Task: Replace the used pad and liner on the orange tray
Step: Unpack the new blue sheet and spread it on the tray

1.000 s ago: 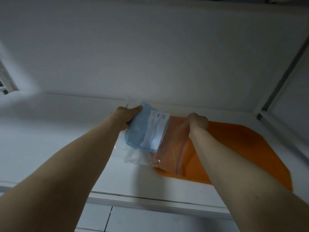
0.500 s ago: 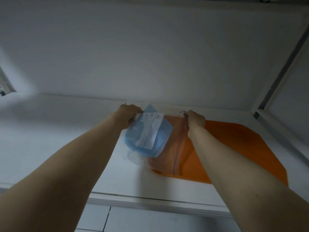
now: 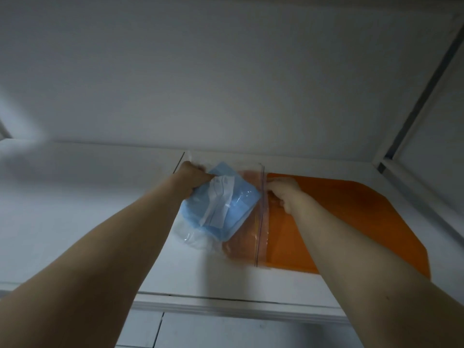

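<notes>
Most of my view is a plain white wall [image 3: 226,71], filling everything from 9 o'clock round through 12 to 3. Below it runs the white desk [image 3: 75,209], with its front edge crossing the frame towards 6 o'clock.

On the desk, at about 4 o'clock from the centre, the orange tray [image 3: 351,209] lies flat, its long side running out towards the right-hand corner.

Over the tray's left end I see a clear zip bag [image 3: 251,237]. Its zip strip runs from 12 to 6 o'clock, and the tray's orange shows through the plastic. I cannot tell whether the bag touches the tray or hangs just above it.

Inside the bag, on its 9 o'clock side, sits a folded blue pad [image 3: 241,207] with a white label [image 3: 218,199] across it.

Both forearms reach in from 7 and 5 o'clock. My operator's left hand [image 3: 193,179] has its fingers curled tight round the bag's upper left part, bunching the plastic just beside the pad. The right hand [image 3: 283,190] pinches the bag at the zip strip, at 3 o'clock from the pad, with the fingers closed on the plastic.
</notes>
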A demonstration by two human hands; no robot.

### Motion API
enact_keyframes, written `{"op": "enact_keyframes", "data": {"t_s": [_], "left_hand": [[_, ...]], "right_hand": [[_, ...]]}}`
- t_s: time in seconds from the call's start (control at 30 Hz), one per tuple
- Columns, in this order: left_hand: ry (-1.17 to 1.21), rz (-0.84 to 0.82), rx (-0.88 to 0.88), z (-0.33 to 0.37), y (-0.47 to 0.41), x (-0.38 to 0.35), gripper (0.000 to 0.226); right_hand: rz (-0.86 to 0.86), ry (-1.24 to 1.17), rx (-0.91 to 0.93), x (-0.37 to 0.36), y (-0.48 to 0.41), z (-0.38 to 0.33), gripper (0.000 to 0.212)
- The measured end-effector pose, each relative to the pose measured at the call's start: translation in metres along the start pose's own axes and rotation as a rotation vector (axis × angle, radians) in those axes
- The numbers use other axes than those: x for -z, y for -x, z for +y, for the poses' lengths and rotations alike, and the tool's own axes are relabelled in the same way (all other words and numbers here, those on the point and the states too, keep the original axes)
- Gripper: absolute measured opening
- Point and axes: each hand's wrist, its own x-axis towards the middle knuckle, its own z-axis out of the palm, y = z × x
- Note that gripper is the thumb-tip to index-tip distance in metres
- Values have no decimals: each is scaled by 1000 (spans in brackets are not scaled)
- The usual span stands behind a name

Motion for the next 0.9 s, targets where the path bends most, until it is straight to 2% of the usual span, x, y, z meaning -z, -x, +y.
{"op": "enact_keyframes", "data": {"t_s": [0.13, 0.33, 0.4, 0.53, 0.63, 0.73, 0.8, 0.87, 0.9], "left_hand": [[94, -26, 43, -2, -1, 0, 20], [126, -25, 52, -3, 1, 3, 12], [130, -12, 46, -5, 1, 3, 17], [174, 24, 49, -8, -1, 10, 22], [180, 30, 72, -12, -1, 16, 23], [160, 99, 86, -17, -2, 28, 32], [6, 212, 69, -23, -6, 40, 31], [-164, 312, 51, -26, -9, 50, 13], [-245, 370, 73, -27, -10, 52, 19]], "right_hand": [[-63, 38, -5, -1, 0, 5, 40], [-74, 99, 31, -9, -5, 6, 16], [-70, 43, -20, -15, -8, 5, 16], [-129, -127, -42, -27, -6, 1, 36], [-169, -145, -27, -34, -4, 1, 28], [-37, -131, -59, -36, -5, 0, 15], [89, -186, -101, -32, -7, -1, 11], [179, -252, -142, -25, -10, -2, 14], [206, -268, -161, -22, -11, -2, 15]]}}
